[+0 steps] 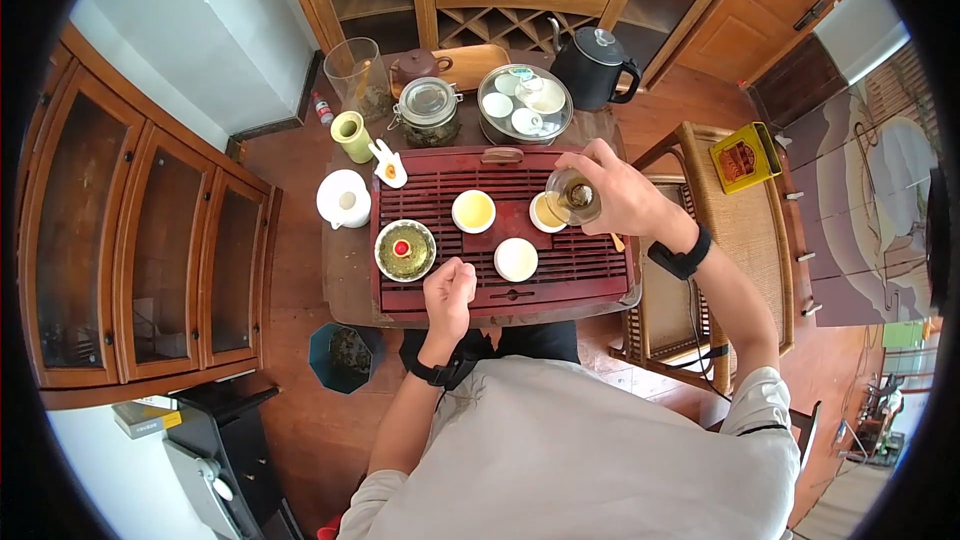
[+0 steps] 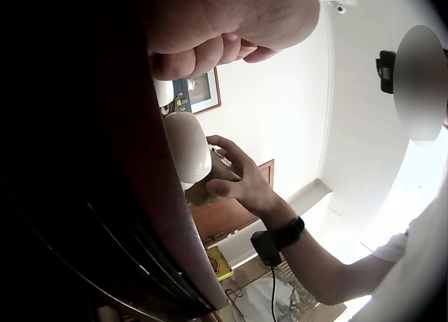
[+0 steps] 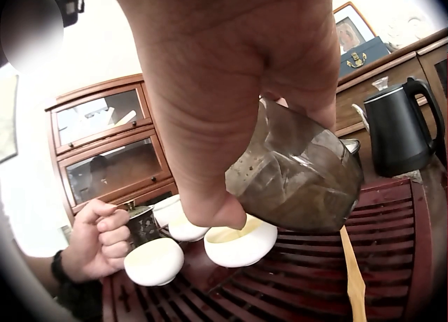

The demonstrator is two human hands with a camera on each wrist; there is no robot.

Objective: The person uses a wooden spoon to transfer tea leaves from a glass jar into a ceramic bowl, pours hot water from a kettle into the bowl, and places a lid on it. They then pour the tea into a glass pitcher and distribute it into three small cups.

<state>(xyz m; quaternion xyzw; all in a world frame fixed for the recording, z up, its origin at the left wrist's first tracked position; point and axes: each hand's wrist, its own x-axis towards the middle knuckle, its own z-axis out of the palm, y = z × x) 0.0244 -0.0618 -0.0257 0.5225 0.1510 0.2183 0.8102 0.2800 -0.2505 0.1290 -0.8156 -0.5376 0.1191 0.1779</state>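
My right hand (image 1: 625, 195) grips a smoky glass pitcher (image 3: 301, 175) by its sides. The pitcher is tilted over a white teacup (image 3: 241, 248) at the right of the slatted red tea tray (image 1: 590, 275), and pale yellow tea shows in that cup. Two more white cups stand on the tray: one at centre (image 1: 473, 211) with yellow tea, one nearer the front (image 1: 516, 260) with paler liquid. My left hand (image 1: 448, 298) holds nothing, its fingers curled in at the tray's front edge. Beside it sits a lidded green-patterned bowl (image 1: 405, 252) with a red knob.
Behind the tray stand a lidded glass jar (image 1: 429, 112), a round container (image 1: 525, 105) of white cups and a black kettle (image 1: 597, 68). A white lidded pot (image 1: 343, 199) is at the left. A wooden stick (image 3: 353, 280) lies on the tray's right. A bin (image 1: 344, 357) stands below.
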